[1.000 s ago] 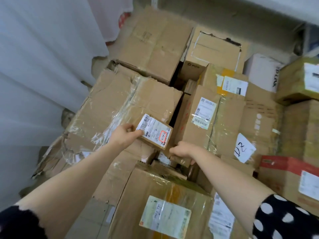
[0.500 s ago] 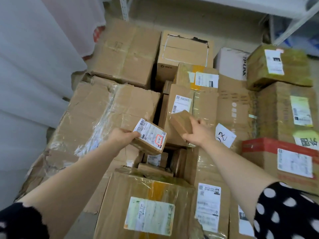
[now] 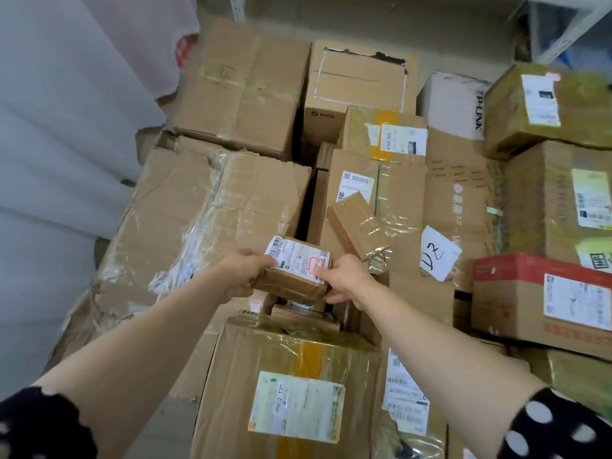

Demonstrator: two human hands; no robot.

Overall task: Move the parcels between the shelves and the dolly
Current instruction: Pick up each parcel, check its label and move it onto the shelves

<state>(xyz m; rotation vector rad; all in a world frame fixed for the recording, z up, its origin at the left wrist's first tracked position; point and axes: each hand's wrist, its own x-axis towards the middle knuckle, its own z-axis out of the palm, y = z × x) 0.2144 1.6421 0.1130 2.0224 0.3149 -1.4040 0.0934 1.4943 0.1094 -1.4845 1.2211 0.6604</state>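
Now you hold a small parcel between both hands above the middle of the pile. Your left hand curls its fingers round the left end. Your right hand pinches the right end, with the thumb on top by the red-framed mark and the fingers beneath. The parcel is a squat block of matt brown cardboard with a white barcode label on top.

Just beyond it a smaller taped box, glossy with clear wrap, lies tilted on a tall carton. To the left sits a wide crumpled carton; its top is dented and its film is torn loose. Nearest you stands a carton with a yellow tape band and a pale label. On the right are a red-topped box and a white box printed TP-LINK. Every carton is closed, so the contents are hidden.
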